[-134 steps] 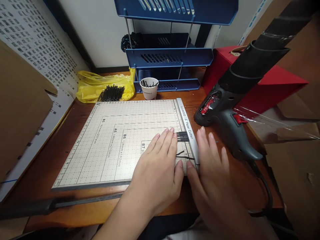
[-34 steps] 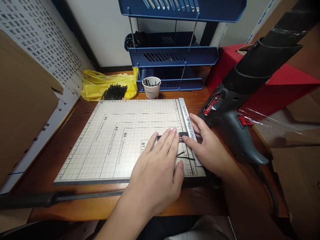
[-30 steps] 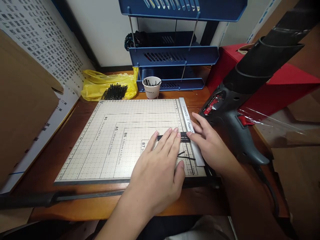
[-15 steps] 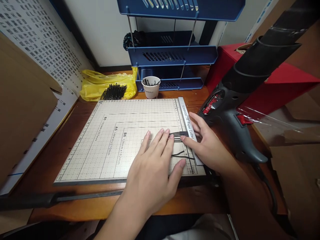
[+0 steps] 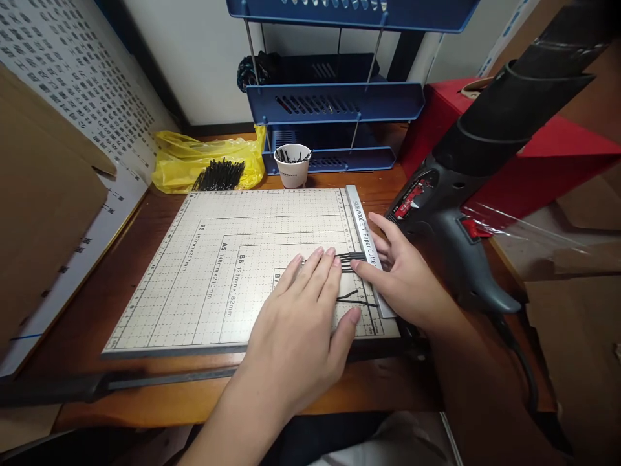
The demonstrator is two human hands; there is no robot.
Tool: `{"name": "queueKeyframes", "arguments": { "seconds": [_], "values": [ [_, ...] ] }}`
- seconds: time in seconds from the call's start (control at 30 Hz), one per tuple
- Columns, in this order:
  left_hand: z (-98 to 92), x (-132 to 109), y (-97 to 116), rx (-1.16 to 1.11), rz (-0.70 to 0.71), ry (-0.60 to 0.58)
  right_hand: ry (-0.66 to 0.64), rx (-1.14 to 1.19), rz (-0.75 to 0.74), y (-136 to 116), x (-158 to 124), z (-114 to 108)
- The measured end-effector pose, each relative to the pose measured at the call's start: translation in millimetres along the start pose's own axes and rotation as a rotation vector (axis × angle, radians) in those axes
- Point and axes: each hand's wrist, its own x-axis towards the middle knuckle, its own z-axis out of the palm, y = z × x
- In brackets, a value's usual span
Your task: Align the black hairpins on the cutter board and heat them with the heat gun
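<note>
A grey gridded paper cutter board (image 5: 213,272) lies on the wooden desk. My left hand (image 5: 301,330) lies flat on it, fingers together and stretched out, fingertips pressing a small row of thin black strands (image 5: 350,261). My right hand (image 5: 405,278) rests open over the cutter's metal ruler bar (image 5: 363,236), its fingertips touching the strands' right ends. Two loose black strands (image 5: 356,298) lie on the board just below, between both hands.
A dark heat gun (image 5: 460,194) stands right of the board, its cable trailing off the desk. Behind are a white cup of black bits (image 5: 292,167), a yellow bag with black strands (image 5: 213,168), a blue tray rack (image 5: 334,103), a red box (image 5: 543,162). The cutter's blade arm (image 5: 111,385) lies along the front edge.
Over the last second my left fingertips slid a little left and back along the strands. My right hand stayed at the ruler bar, having moved up from the board's lower corner.
</note>
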Motion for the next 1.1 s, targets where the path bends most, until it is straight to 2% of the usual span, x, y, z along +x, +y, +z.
{"name": "queueKeyframes", "arguments": {
  "seconds": [0.13, 0.23, 0.33, 0.5, 0.87, 1.1],
  "values": [
    [-0.2, -0.4, 0.4, -0.003, -0.008, -0.003, -0.106, 0.049, 0.009, -0.2, -3.1, -6.3],
    [0.1, 0.3, 0.5, -0.007, -0.011, -0.007, -0.179, 0.002, 0.023, -1.5, -5.4, -10.3],
    [0.5, 0.8, 0.8, -0.008, -0.011, -0.003, -0.124, -0.133, 0.0, -2.0, -5.1, -12.5],
    [-0.4, 0.5, 0.8, -0.012, -0.006, -0.005, -0.1, -0.44, -0.121, -1.7, -2.8, -13.7],
    [0.4, 2.0, 0.2, 0.0, 0.018, 0.001, -0.072, -0.443, -0.128, -0.1, -2.8, -13.1],
    [-1.8, 6.1, -0.1, -0.003, 0.087, -0.03, -0.077, -0.401, -0.143, -0.2, -2.5, -13.0]
  ]
}}
